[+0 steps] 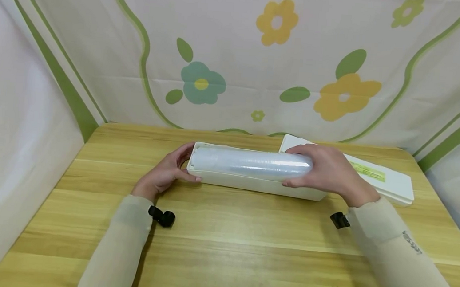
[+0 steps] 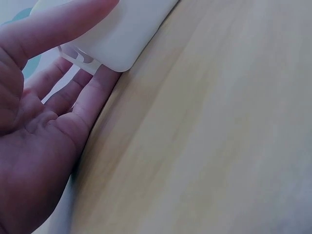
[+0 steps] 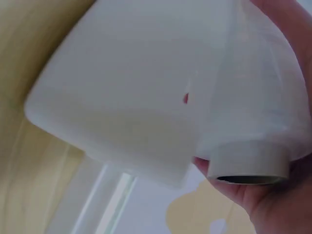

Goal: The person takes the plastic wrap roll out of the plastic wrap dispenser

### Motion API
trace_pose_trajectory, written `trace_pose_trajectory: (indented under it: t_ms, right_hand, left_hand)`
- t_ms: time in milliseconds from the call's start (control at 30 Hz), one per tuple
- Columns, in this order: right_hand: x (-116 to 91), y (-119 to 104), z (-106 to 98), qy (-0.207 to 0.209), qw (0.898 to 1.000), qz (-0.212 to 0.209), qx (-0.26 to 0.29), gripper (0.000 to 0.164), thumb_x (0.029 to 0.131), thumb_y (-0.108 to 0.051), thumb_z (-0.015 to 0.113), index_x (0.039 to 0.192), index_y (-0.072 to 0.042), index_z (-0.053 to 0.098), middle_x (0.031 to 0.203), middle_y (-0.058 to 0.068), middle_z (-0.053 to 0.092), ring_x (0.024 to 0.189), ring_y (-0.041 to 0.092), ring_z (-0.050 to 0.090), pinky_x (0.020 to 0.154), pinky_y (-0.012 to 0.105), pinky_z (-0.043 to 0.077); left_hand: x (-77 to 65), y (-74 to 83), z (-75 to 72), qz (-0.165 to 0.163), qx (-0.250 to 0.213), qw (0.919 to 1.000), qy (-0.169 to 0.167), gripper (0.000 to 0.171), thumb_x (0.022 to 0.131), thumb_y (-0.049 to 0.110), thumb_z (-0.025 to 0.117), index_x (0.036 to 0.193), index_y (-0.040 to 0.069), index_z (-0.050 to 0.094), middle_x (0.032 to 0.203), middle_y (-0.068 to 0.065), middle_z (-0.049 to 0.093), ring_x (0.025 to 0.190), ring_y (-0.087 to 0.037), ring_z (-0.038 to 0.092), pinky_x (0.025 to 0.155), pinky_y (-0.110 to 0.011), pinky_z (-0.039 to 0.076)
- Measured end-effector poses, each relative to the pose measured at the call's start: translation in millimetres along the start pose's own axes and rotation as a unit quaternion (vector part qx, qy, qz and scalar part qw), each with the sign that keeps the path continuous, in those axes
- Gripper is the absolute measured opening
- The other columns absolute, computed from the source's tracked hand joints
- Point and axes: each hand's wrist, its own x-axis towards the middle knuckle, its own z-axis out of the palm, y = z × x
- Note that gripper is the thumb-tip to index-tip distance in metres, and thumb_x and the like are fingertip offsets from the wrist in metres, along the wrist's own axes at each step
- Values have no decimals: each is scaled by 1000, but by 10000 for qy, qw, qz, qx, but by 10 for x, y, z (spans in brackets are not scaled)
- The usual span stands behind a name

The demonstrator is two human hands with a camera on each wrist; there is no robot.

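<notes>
A long white box (image 1: 247, 183) lies on the table with its top open. The roll of clear plastic wrap (image 1: 249, 160) has its left end down inside the box, while its right end is tilted up above the wall. My right hand (image 1: 330, 170) grips that raised end from above, thumb in front and fingers behind. In the right wrist view the white core (image 3: 248, 161) sticks out of the roll, clear of the box's end. My left hand (image 1: 166, 170) holds the box's left end, with the thumb along the front and the fingers behind the end, partly hidden.
A white lid-like piece (image 1: 395, 181) with a yellow-green label (image 1: 368, 172) lies behind the box at the right, partly hidden by my right hand. A flower-patterned curtain (image 1: 237, 41) stands along the back edge of the wooden table (image 1: 222, 249).
</notes>
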Motion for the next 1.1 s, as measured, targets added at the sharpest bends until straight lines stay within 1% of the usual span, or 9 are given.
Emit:
trace_pose_trajectory:
  t_ms: [100, 167, 333, 367, 433, 567, 633, 833, 1100]
  right_hand:
    - [17, -37, -10, -153, 9990, -101, -418, 59, 71, -54, 94, 123, -32, 77, 105, -10, 79, 80, 13, 64, 70, 34, 50]
    - [26, -56, -3, -244, 9975, -121, -656, 57, 72, -52, 89, 124, -33, 75, 106, -11, 78, 78, 13, 63, 67, 33, 47]
    - [34, -76, 32, -180, 9943, -159, -1040, 56, 70, -48, 82, 123, -33, 72, 106, -11, 77, 72, 14, 61, 62, 32, 44]
    - [36, -78, 40, -146, 9937, -184, -1099, 56, 70, -49, 82, 123, -33, 72, 106, -10, 77, 71, 14, 61, 61, 32, 44]
    - [40, -83, 52, -115, 9924, -215, -1210, 59, 71, -59, 84, 123, -32, 72, 105, -9, 77, 72, 14, 62, 61, 33, 45]
    - [59, -99, 63, -121, 9902, -257, -1364, 81, 65, -81, 86, 125, -29, 73, 107, -6, 76, 76, 16, 68, 61, 35, 49]
    - [73, -109, 56, -191, 9898, -235, -1395, 86, 63, -85, 85, 127, -28, 73, 108, -6, 76, 79, 16, 70, 62, 35, 50]
    - [95, -111, 32, -425, 9906, -133, -1292, 76, 71, -82, 83, 125, -29, 74, 107, -6, 79, 80, 15, 67, 63, 34, 49]
    - [84, -81, 54, -336, 9915, -130, -1253, 73, 71, -82, 83, 122, -30, 76, 102, -7, 79, 78, 13, 66, 62, 32, 47]
  left_hand:
    - [-4, -8, 2, 10, 19, 10000, 9, 109, 76, -17, 87, 166, 18, 39, 166, -8, 43, 150, -28, 40, 99, -23, 58]
    - [0, -17, 1, 25, 31, 10000, 2, 108, 76, -17, 87, 166, 18, 39, 166, -8, 44, 150, -28, 40, 99, -22, 57]
    - [7, -30, -3, 43, 34, 10000, -16, 108, 75, -17, 87, 166, 19, 40, 165, -7, 45, 150, -27, 41, 99, -23, 58]
    - [7, -30, -4, 43, 24, 10000, -14, 109, 75, -17, 87, 166, 19, 40, 165, -7, 45, 150, -27, 41, 99, -23, 58]
    - [6, -26, -6, 46, -6, 10000, -6, 109, 75, -18, 87, 166, 19, 40, 165, -7, 45, 150, -27, 41, 99, -23, 58]
    - [3, -21, -7, 48, -29, 10000, 2, 109, 75, -19, 87, 166, 18, 40, 166, -7, 44, 151, -26, 41, 100, -23, 58]
    - [1, -22, -8, 45, -18, 10000, 1, 109, 75, -18, 87, 166, 18, 40, 166, -7, 44, 151, -26, 41, 100, -23, 58]
    - [0, -19, -6, 46, -34, 10000, -6, 110, 75, -18, 87, 167, 19, 39, 167, -7, 44, 151, -26, 41, 99, -23, 58]
    - [-5, -13, 0, 8, -20, 10000, -8, 110, 75, -17, 87, 167, 19, 38, 167, -7, 43, 151, -28, 40, 99, -23, 58]
